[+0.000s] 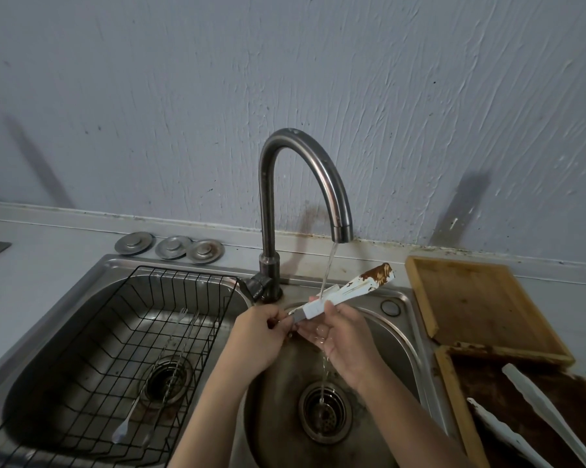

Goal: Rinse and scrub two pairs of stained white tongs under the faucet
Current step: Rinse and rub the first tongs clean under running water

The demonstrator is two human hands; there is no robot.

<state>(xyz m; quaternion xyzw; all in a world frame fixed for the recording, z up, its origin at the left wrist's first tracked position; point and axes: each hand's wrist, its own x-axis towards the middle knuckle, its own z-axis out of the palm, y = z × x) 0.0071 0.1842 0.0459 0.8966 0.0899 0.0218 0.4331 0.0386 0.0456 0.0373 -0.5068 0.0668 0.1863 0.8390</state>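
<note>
One pair of white tongs (347, 291) with a brown-stained tip is held over the right sink basin (396, 336), its tip pointing up and right. Water runs from the curved faucet (318, 177) onto the tongs' middle. My left hand (257, 336) pinches the grey hinge end. My right hand (343, 342) grips the handle from below, wet. A second pair of white tongs (538, 413) lies on a brown-smeared wooden tray (453, 393) at the lower right.
A black wire rack (116, 339) with thin metal utensils fills the left basin. Three metal drain plugs (170, 246) sit behind it. A second wooden tray (477, 298) lies right of the sink. The drain strainer (323, 410) is below my hands.
</note>
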